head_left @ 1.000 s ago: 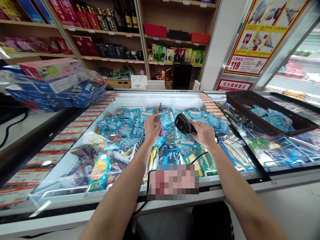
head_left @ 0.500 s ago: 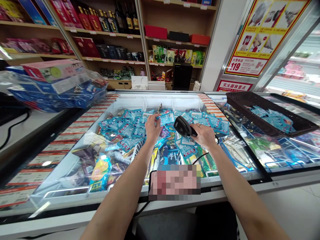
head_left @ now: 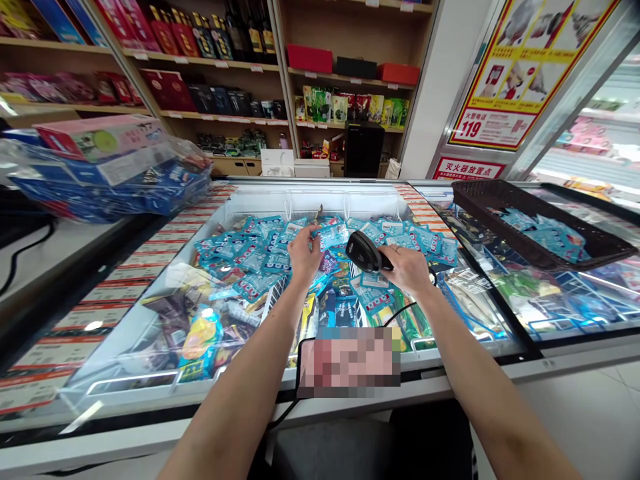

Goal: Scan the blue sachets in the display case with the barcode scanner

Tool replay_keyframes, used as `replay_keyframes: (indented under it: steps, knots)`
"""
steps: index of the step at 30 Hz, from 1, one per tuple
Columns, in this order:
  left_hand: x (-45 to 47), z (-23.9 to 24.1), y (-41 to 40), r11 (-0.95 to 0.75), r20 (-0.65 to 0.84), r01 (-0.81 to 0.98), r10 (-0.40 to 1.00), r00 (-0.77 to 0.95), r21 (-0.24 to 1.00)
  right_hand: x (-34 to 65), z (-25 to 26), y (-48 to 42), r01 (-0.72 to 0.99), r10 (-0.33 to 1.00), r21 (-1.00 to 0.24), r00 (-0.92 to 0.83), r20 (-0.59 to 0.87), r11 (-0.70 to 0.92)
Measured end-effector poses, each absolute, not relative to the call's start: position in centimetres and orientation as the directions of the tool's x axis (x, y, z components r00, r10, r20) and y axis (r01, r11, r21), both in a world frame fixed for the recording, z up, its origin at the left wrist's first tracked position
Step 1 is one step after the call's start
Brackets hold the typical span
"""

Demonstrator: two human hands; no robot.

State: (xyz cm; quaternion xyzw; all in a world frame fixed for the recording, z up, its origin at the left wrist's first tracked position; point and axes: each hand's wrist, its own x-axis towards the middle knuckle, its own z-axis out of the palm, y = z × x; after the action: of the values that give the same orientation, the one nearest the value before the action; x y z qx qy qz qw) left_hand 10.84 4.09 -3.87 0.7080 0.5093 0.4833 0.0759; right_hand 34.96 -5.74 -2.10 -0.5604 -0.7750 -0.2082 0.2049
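Note:
An open chest freezer holds a heap of several light-blue packets. My left hand reaches into the heap and pinches one light-blue packet at its edge. My right hand is closed round the handle of a black barcode scanner, whose head points left toward that packet. The scanner's black cable trails back toward me.
A dark basket with more blue packets rests on the glass lid at right. Stacked boxes in plastic wrap lie on the left counter. Shelves of goods stand behind the freezer. A blurred patch sits at the near rim.
Both hands have shifted only slightly; the scanner head has come a little closer to the packet in the left hand.

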Motion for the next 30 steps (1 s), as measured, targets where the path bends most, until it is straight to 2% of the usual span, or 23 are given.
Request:
replay_keyframes:
  steps: [10, 15, 19, 23, 27, 30]
  knots:
    - [11.1, -4.0, 4.2, -0.479, 0.640, 0.650, 0.768, -0.013, 0.589, 35.0, -2.3, -5.6, 0.948, 0.761, 0.102, -0.304, 0.574, 0.301]
    - [10.9, -3.7, 4.0, -0.489, 0.698, 0.641, 0.708, -0.104, 0.591, 35.1, -2.5, -5.6, 0.955, 0.759, 0.102, -0.284, 0.586, 0.280]
    - [9.8, -3.4, 4.3, -0.403, 0.691, 0.664, 0.680, -0.244, 0.631, 35.2, -2.5, -5.6, 0.958, 0.764, 0.092, -0.272, 0.586, 0.271]
    - [8.2, -2.8, 4.3, -0.262, 0.617, 0.694, 0.716, -0.325, 0.670, 35.1, -2.3, -5.8, 0.961, 0.775, 0.083, -0.263, 0.574, 0.264]
    - [7.5, -2.2, 3.1, -0.145, 0.623, 0.787, 0.702, -0.345, 0.599, 35.0, -2.2, -6.0, 0.962, 0.787, 0.079, -0.259, 0.561, 0.260]
    - [7.8, -2.1, 2.1, -0.179, 0.718, 0.874, 0.654, -0.237, 0.452, 35.0, -2.2, -6.0, 0.962, 0.785, 0.074, -0.259, 0.563, 0.265]
